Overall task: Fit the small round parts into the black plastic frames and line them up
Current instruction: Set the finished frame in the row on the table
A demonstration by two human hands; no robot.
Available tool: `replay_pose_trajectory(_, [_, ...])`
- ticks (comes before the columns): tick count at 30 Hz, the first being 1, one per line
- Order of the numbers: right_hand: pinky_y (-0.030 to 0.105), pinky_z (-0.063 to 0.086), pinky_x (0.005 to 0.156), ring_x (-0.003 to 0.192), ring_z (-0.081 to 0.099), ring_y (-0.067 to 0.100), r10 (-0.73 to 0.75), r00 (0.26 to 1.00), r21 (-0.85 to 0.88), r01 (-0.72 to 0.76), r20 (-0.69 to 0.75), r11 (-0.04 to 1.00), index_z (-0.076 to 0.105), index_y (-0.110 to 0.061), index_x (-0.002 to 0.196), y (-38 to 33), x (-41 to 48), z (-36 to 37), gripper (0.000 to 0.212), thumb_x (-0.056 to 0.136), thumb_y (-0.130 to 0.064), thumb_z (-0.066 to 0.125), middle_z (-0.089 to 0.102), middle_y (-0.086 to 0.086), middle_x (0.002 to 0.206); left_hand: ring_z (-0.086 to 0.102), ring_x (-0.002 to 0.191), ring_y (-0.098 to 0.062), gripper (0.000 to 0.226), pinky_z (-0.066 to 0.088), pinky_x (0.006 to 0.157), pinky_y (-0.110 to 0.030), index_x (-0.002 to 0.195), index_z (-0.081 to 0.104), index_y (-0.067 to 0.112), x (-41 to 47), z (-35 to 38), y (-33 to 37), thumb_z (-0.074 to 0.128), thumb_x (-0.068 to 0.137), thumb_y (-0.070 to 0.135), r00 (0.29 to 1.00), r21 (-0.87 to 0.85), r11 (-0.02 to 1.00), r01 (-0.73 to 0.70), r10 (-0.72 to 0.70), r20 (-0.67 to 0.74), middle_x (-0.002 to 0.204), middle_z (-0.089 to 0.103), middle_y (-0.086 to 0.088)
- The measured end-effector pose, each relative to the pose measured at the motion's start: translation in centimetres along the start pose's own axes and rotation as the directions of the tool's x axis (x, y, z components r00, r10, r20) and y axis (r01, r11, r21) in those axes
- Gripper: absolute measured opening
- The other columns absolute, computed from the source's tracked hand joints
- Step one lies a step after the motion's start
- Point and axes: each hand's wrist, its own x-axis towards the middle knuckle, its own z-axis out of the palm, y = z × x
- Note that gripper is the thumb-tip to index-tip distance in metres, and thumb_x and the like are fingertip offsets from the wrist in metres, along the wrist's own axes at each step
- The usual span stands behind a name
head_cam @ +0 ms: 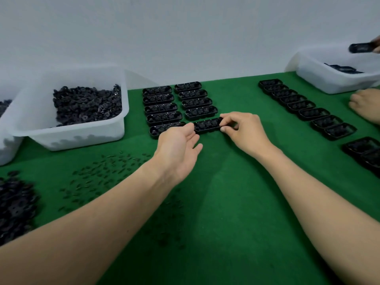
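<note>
1. One green cloth (pixel 216 202) covers the table; the grip sits toward its far middle.
2. A white tub (pixel 67 128) heaped with small round parts (pixel 86 101) stands well to the left of the grip and a little beyond it.
3. Just beyond the grip lie two columns of filled black frames: the left column (pixel 158 108) has five, the right column (pixel 195 100) four. A further row (pixel 298 103) runs well off to the right, near another person's hand (pixel 366 103).
4. The frame (pixel 207 125) in the grip lies at the near end of the right column, just this side of its fourth frame. Its long axis runs left to right, roughly parallel to its neighbours. It is too dark to tell whether every seat in it is filled.
5. The right hand (pixel 240 130) pinches the frame's right end between thumb and forefinger, the other fingers curled. The left hand (pixel 178 145) is spread flat with straight fingers, its tips at the frame's left end, holding nothing.
6. A loose pile (pixel 14 202) of round parts and scattered little pins (pixel 98 173) lie to the left of the grip, nearer the body.
7. As I judge it, the frame is being lined up as the column's fifth. Its slot lies straight away from the body, so a short push across its short axis should do, with the left fingertips keeping the far end square.
</note>
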Motion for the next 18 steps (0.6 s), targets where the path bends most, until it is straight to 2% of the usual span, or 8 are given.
replay_pose_trajectory(4, [0.018,0.037,0.084,0.082,0.050,0.004,-0.004,1.000,-0.012,0.004,-0.006,1.000,0.071,-0.013,0.085,0.2,0.3,0.5,0.008,0.080,-0.008,0.068,0.067,0.001,0.114,0.029,0.136,-0.024,0.046,0.028,0.109,-0.042,0.140,0.026,-0.001,0.3,-0.2,-0.1,0.038,0.095,0.003,1.000,0.069,0.997,-0.016,0.016,-0.006,0.148,0.028,-0.013])
replay_pose_trajectory(8, [0.020,0.039,0.085,0.100,0.060,0.013,-0.028,1.000,-0.011,0.028,-0.009,1.000,0.071,-0.012,0.087,0.1,0.5,0.7,0.010,0.080,-0.007,0.068,0.068,0.003,0.110,0.029,0.135,-0.024,0.044,0.029,0.109,-0.042,0.138,0.030,0.000,0.3,0.1,-0.1,0.039,0.095,0.002,0.999,0.108,0.993,-0.039,0.041,-0.017,0.147,0.030,-0.012])
replay_pose_trajectory(12, [0.029,0.045,0.088,0.094,0.059,0.013,-0.068,0.996,-0.040,0.065,-0.059,0.997,0.070,-0.012,0.093,0.0,-0.1,0.8,0.016,0.079,-0.005,0.068,0.066,0.005,0.114,0.029,0.135,-0.024,0.043,0.029,0.109,-0.042,0.137,0.031,-0.001,-0.2,0.0,-0.1,0.038,0.095,0.001,0.999,0.108,0.993,-0.049,0.050,-0.014,0.147,0.030,-0.012])
replay_pose_trajectory(15, [0.041,0.049,0.082,0.092,0.060,0.024,-0.187,0.968,-0.105,0.172,-0.166,0.980,0.069,-0.006,0.089,-1.3,-1.5,0.4,0.011,0.079,-0.002,0.065,0.067,0.009,0.099,0.034,0.133,-0.025,0.038,0.033,0.106,-0.042,0.134,0.037,-0.001,-1.2,-0.9,0.2,0.038,0.096,0.002,0.999,0.138,0.989,-0.054,0.052,0.014,0.144,0.036,-0.012])
replay_pose_trajectory(18, [0.032,0.050,0.075,0.080,0.061,0.022,-0.341,0.920,-0.077,0.333,-0.191,0.940,0.068,-0.002,0.084,-4.9,-3.6,0.5,0.008,0.079,0.000,0.062,0.067,0.008,0.086,0.047,0.122,-0.028,0.028,0.040,0.100,-0.039,0.120,0.050,0.001,-3.1,-2.2,0.9,0.035,0.097,0.003,0.996,0.171,0.982,-0.073,0.064,0.060,0.133,0.049,-0.013])
